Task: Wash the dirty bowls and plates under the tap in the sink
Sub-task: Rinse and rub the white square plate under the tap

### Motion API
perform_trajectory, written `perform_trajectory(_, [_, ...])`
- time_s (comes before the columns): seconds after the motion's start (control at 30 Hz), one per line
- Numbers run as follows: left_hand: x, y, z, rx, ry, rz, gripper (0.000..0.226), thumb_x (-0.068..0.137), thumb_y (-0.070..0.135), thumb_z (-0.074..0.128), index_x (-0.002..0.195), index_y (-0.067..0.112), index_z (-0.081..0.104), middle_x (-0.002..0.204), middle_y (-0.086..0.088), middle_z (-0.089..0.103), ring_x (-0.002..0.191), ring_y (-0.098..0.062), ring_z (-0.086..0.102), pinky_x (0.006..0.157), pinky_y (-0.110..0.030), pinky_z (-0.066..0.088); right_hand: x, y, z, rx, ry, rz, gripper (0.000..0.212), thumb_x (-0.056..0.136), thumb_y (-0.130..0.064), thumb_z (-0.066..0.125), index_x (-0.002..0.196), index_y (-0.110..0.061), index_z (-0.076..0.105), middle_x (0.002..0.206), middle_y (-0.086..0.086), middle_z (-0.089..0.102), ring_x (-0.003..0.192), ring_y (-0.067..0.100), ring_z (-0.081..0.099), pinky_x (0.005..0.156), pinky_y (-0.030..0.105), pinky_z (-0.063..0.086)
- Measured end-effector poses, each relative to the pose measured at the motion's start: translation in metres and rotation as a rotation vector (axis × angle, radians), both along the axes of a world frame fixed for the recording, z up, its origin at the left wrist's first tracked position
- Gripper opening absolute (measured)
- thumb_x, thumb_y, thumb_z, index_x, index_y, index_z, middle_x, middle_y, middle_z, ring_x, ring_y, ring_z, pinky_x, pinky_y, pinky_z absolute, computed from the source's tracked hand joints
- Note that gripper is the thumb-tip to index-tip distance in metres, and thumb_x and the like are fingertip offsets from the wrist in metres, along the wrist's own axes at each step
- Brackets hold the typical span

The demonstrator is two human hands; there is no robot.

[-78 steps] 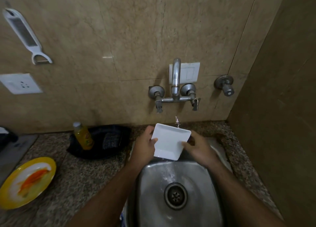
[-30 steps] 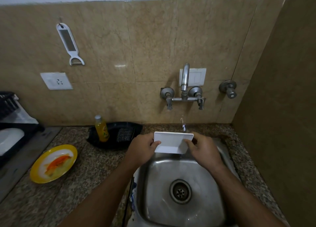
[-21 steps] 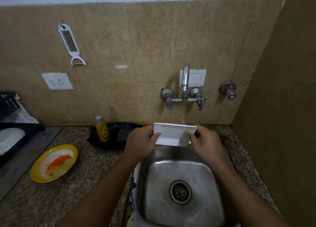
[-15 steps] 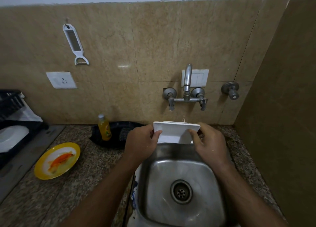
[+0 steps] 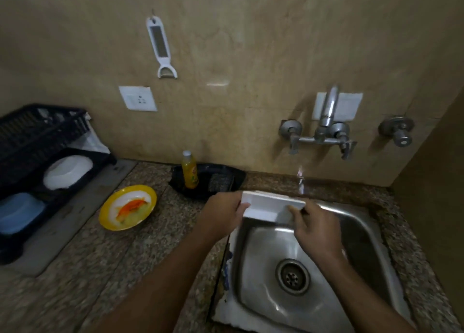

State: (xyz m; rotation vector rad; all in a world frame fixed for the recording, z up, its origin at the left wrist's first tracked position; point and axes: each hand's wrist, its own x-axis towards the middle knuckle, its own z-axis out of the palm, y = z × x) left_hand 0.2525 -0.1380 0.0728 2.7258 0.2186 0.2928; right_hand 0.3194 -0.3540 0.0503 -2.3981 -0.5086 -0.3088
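- We see a white square dish (image 5: 272, 206) held over the back-left rim of the sink (image 5: 371, 235), centre-right of the frame; it looks clean from here, though the blur hides detail
- Left hand (image 5: 221, 216) holds the dish's left edge, thumb over the rim; that grip is closed on the dish
- Right hand (image 5: 315, 229) is at the dish's right end, fingers laid across its inner face; we cannot tell whether they curl round the edge or just press
- Tap (image 5: 329, 122) on the wall at upper right; a thin stream of water (image 5: 300, 182) falls just behind the dish's right corner, apparently missing it or only grazing it
- Yellow plate (image 5: 128, 207) with orange food residue sits on the surface left of centre, well apart from the sink; we judge it unwashed
- Soap bottle (image 5: 190, 169) stands in a black tray (image 5: 226, 179) behind the left hand; black dish rack (image 5: 32, 142) at far left holds a white bowl (image 5: 67, 172) and a blue dish (image 5: 18, 212)
- Risks, our judgement: wet dish held by its edges could slip and hit the steel basin; carrying it left to the rack takes it past the soap bottle and over the yellow plate, so a low pass could knock either; water left running wastes and may splash the surface
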Motion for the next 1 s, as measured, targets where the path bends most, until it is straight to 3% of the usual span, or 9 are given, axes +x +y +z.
perform_trajectory(0.13, [-0.032,0.040,-0.004,-0.035,0.100,-0.020,0.038,0.093,0.037,0.052,0.116,0.013,0.070,0.112,-0.008,0.072,0.103,-0.026,0.065,0.080,-0.033,0.049,-0.007,0.046,-0.001,-0.049,0.140,0.078,0.028,0.087,-0.034,0.068,0.068,-0.020,0.054,0.060,-0.003,0.061,0.066,0.026,0.064,0.055,0.033,0.044])
perform_trajectory(0.23, [-0.059,0.079,0.003,-0.087,0.028,0.045,0.031,0.096,0.030,0.057,0.120,0.015,0.070,0.114,-0.005,0.072,0.102,-0.022,0.065,0.070,-0.023,0.037,-0.023,0.087,0.012,-0.002,0.050,0.156,0.009,0.085,-0.030,0.069,0.086,-0.023,0.064,0.073,-0.005,0.068,0.070,0.019,0.065,0.060,0.034,0.052])
perform_trajectory(0.37, [-0.102,0.144,0.018,0.043,-0.002,0.143,0.017,0.096,0.030,0.056,0.093,0.017,0.067,0.095,-0.009,0.071,0.089,-0.026,0.062,0.062,-0.030,0.027,-0.046,0.169,0.039,-0.054,-0.167,0.436,0.047,0.082,-0.021,0.071,0.128,-0.026,0.061,0.112,-0.004,0.070,0.096,0.017,0.065,0.078,0.031,0.052])
perform_trajectory(0.43, [-0.123,0.185,0.028,0.081,-0.021,0.195,0.019,0.096,0.031,0.056,0.079,0.023,0.053,0.082,-0.010,0.068,0.080,-0.030,0.061,0.059,-0.032,0.024,-0.060,0.223,0.055,-0.149,-0.259,0.581,0.036,0.084,-0.028,0.065,0.120,-0.027,0.068,0.105,-0.002,0.073,0.091,0.022,0.067,0.075,0.034,0.053])
perform_trajectory(0.53, [-0.158,0.252,0.044,0.209,-0.145,0.248,0.021,0.090,0.032,0.058,0.073,0.020,0.057,0.071,-0.009,0.066,0.069,-0.030,0.062,0.057,-0.030,0.020,-0.081,0.306,0.076,-0.254,-0.389,0.700,0.028,0.083,-0.039,0.049,0.097,-0.029,0.072,0.080,-0.001,0.071,0.072,0.026,0.067,0.056,0.033,0.048])
perform_trajectory(0.63, [-0.192,0.322,0.068,0.213,-0.113,0.330,0.035,0.094,0.053,0.046,0.085,0.022,0.061,0.087,-0.002,0.070,0.085,-0.021,0.065,0.060,-0.032,0.041,-0.092,0.386,0.098,-0.287,-0.510,0.723,0.013,0.072,-0.034,0.066,0.079,-0.024,0.068,0.066,0.003,0.067,0.062,0.031,0.065,0.052,0.032,0.044])
perform_trajectory(0.7, [-0.213,0.370,0.079,0.170,-0.118,0.416,0.043,0.091,0.063,0.047,0.110,0.030,0.067,0.110,0.005,0.070,0.106,-0.017,0.063,0.081,-0.034,0.051,-0.098,0.432,0.113,-0.270,-0.534,0.752,0.019,0.068,-0.037,0.070,0.084,-0.026,0.070,0.070,0.002,0.069,0.067,0.031,0.066,0.063,0.034,0.045])
perform_trajectory(0.83, [-0.243,0.466,0.097,0.191,0.011,0.644,0.073,0.090,0.074,0.033,0.148,0.030,0.040,0.159,-0.002,0.032,0.146,-0.023,0.028,0.117,-0.046,0.025,-0.100,0.509,0.136,-0.034,-0.611,0.777,0.030,0.061,-0.024,0.068,0.090,-0.021,0.076,0.073,0.008,0.073,0.062,0.032,0.067,0.055,0.029,0.049])
perform_trajectory(1.0, [-0.249,0.549,0.094,0.087,0.346,0.780,0.097,0.079,0.089,0.021,0.157,0.033,0.008,0.166,-0.002,-0.007,0.151,-0.028,-0.011,0.118,-0.061,-0.003,-0.072,0.608,0.134,0.123,-0.616,0.757,0.035,0.070,-0.015,0.069,0.104,-0.014,0.076,0.086,0.015,0.075,0.069,0.035,0.070,0.060,0.038,0.056])
